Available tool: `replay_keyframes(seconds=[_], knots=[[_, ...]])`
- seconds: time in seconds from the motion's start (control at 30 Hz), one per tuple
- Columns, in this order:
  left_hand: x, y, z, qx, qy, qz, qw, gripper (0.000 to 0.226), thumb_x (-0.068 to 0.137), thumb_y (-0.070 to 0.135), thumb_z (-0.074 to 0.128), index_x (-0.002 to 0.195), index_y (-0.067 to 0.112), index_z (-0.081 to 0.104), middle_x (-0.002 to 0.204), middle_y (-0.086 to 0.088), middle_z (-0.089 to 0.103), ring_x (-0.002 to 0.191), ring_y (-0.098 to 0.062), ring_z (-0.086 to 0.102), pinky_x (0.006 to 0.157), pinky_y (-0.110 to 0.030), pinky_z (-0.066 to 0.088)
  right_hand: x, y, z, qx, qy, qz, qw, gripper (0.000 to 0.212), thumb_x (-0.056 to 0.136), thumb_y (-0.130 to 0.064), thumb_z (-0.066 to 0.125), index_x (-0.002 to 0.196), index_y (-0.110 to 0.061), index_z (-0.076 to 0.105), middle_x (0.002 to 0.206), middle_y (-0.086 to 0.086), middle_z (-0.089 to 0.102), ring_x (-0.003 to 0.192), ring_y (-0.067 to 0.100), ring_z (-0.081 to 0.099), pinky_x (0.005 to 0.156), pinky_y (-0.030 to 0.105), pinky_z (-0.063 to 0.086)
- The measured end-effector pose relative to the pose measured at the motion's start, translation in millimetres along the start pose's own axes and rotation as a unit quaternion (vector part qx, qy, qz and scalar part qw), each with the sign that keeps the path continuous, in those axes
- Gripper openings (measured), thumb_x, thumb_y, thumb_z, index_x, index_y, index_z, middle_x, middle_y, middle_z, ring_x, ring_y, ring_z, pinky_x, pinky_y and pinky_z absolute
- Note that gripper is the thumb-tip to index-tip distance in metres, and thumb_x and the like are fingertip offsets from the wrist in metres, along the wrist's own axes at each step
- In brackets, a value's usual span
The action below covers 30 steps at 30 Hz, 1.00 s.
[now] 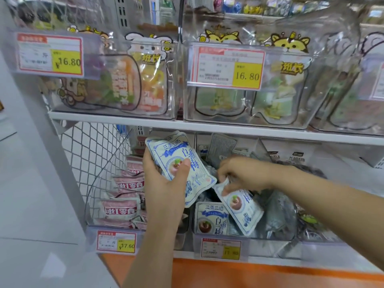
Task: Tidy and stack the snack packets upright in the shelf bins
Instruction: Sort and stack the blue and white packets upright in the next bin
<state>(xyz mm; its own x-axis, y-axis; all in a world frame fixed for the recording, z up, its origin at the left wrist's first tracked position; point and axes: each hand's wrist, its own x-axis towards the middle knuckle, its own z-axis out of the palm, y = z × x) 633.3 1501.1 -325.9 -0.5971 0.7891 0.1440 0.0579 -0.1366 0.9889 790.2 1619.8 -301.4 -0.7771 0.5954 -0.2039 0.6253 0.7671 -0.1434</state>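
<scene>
The left hand [164,183] grips a small stack of packets [178,163] above the bin [245,242]. Just right of it, the right hand [239,173] pinches another packet [241,206] by its top edge. Gathering seems underway; next, probably adding it to the stack, squared and upright.

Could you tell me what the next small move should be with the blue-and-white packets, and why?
Probably lift the tilted blue-and-white snack packet pinched by the right hand onto the blue-and-white packet stack held in the left hand. It lies askew in the clear plastic shelf bin, while one neighbouring packet stands upright.
</scene>
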Motion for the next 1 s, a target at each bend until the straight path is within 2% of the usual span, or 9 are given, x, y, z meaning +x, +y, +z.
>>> replay_keyframes(seconds=[0.13,0.23,0.4,0.5,0.6,0.67,0.77,0.83,1.0], knots=[[1.1,2.0,-2.2,0.003,0.005,0.004,1.0,0.066,0.082,0.033,0.068,0.138,0.031,0.034,0.122,0.011,0.059,0.108,-0.012,0.061,0.093,-0.044,0.05,-14.5,-3.2,-20.9,0.055,0.049,0.023,0.997,0.027,0.085,-0.042,0.063,0.08,-0.018,0.052,0.077,0.003,0.055,0.066,0.011,0.043,0.061,0.028,0.033],[3.4,2.1,-4.3,-0.001,0.008,0.003,1.0,0.063,0.082,0.032,0.068,0.137,0.031,0.036,0.118,0.011,0.061,0.103,-0.011,0.063,0.088,-0.044,0.053,-27.7,-22.6,-27.3,-0.015,0.07,0.022,0.997,0.036,0.086,-0.05,0.057,0.072,-0.02,0.044,0.067,-0.002,0.054,0.06,0.011,0.045,0.06,0.032,0.038],[4.3,0.6,-4.6,-0.004,0.018,0.006,1.0,0.06,0.083,0.032,0.069,0.135,0.03,0.038,0.117,0.01,0.061,0.102,-0.011,0.063,0.085,-0.039,0.054,-30.1,-55.5,20.7,0.009,0.084,0.025,0.996,0.04,0.088,-0.05,0.055,0.064,-0.025,0.034,0.058,-0.005,0.048,0.053,0.01,0.044,0.054,0.03,0.037],[5.1,-2.1,-8.2,0.008,0.021,0.021,1.0,0.057,0.084,0.033,0.067,0.134,0.031,0.039,0.112,0.012,0.062,0.091,0.002,0.063,0.076,-0.025,0.053,-35.3,-53.2,37.0,0.053,0.031,0.025,0.998,0.032,0.09,-0.044,0.055,0.066,-0.026,0.045,0.06,-0.003,0.051,0.051,0.009,0.043,0.055,0.03,0.037],[6.1,-3.1,-11.2,0.016,0.024,0.029,0.999,0.06,0.084,0.038,0.066,0.136,0.031,0.036,0.121,0.011,0.058,0.105,0.005,0.056,0.085,-0.02,0.047,-42.7,-51.4,31.3,0.061,0.024,0.034,0.997,0.015,0.092,-0.034,0.057,0.087,-0.023,0.065,0.071,-0.006,0.063,0.058,0.005,0.05,0.063,0.025,0.045],[5.4,-1.3,-11.9,0.018,0.024,0.031,0.999,0.055,0.087,0.035,0.063,0.135,0.029,0.037,0.113,0.014,0.058,0.093,0.019,0.052,0.074,-0.004,0.039,-42.2,-56.3,33.4,0.058,0.032,0.03,0.997,0.015,0.092,-0.03,0.056,0.096,-0.022,0.069,0.082,-0.008,0.068,0.061,0.0,0.05,0.065,0.017,0.043],[3.4,-0.3,-10.0,0.024,0.018,0.035,0.999,0.056,0.088,0.033,0.061,0.138,0.026,0.036,0.105,0.017,0.058,0.078,0.029,0.047,0.059,0.002,0.036,-32.4,-63.5,41.7,0.087,0.025,0.039,0.995,0.014,0.091,-0.026,0.059,0.088,-0.019,0.071,0.059,-0.018,0.056,0.048,-0.007,0.043,0.054,0.007,0.029],[1.1,0.1,-8.4,0.028,0.014,0.038,0.999,0.061,0.089,0.032,0.061,0.141,0.023,0.032,0.099,0.023,0.055,0.076,0.031,0.046,0.058,0.005,0.034,-27.8,-62.8,42.4,0.117,0.008,0.056,0.992,0.015,0.09,-0.026,0.061,0.078,-0.023,0.069,0.048,-0.019,0.048,0.047,-0.009,0.046,0.052,0.008,0.03],[0.6,-0.5,-5.3,0.017,0.009,0.05,0.999,0.042,0.09,0.028,0.06,0.127,0.018,0.044,0.088,0.013,0.06,0.071,0.01,0.058,0.056,-0.001,0.041,-55.6,-57.5,21.7,0.175,0.055,0.061,0.981,0.022,0.091,-0.029,0.058,0.11,-0.025,0.069,0.096,-0.015,0.07,0.081,-0.006,0.063,0.077,0.009,0.049]])
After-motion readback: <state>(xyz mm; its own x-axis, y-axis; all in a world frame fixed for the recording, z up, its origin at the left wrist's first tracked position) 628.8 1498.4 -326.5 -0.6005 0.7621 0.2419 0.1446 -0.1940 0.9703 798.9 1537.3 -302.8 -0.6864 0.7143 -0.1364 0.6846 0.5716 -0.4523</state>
